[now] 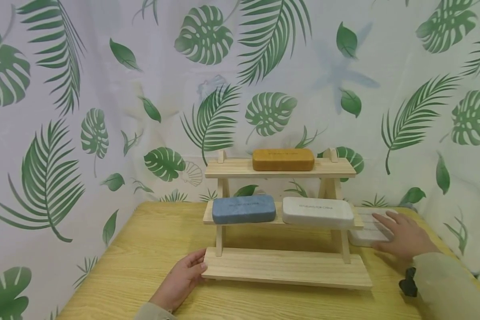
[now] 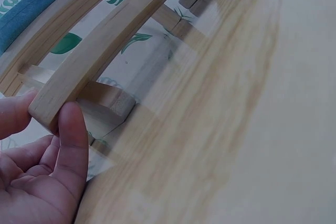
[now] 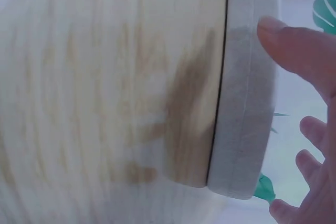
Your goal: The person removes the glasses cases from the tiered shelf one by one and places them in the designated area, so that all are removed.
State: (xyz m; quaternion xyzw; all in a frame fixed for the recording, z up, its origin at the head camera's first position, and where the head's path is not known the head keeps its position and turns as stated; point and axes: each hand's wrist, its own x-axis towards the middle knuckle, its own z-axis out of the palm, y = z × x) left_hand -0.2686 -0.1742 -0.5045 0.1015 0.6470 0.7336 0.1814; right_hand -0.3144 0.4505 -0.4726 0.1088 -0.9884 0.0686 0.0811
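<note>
A three-tier wooden display rack (image 1: 288, 266) stands on the table. My left hand (image 1: 182, 278) pinches the left end of its bottom shelf (image 2: 79, 66), thumb on one face and fingers on the other. An orange glasses case (image 1: 283, 160) lies on the top shelf. On the middle shelf a blue glasses case (image 1: 244, 209) sits left of a white one (image 1: 318, 211). At the rack's right, my right hand (image 1: 408, 235) reaches over a pale flat slab with rounded corners (image 3: 244, 103), fingers spread; the thumb (image 3: 289, 38) overlaps its side.
The yellow wood-grain table (image 1: 160, 231) extends left and in front of the rack. A leaf-print cloth (image 1: 144, 89) hangs behind and along both sides. A black band (image 1: 409, 282) is on the right wrist.
</note>
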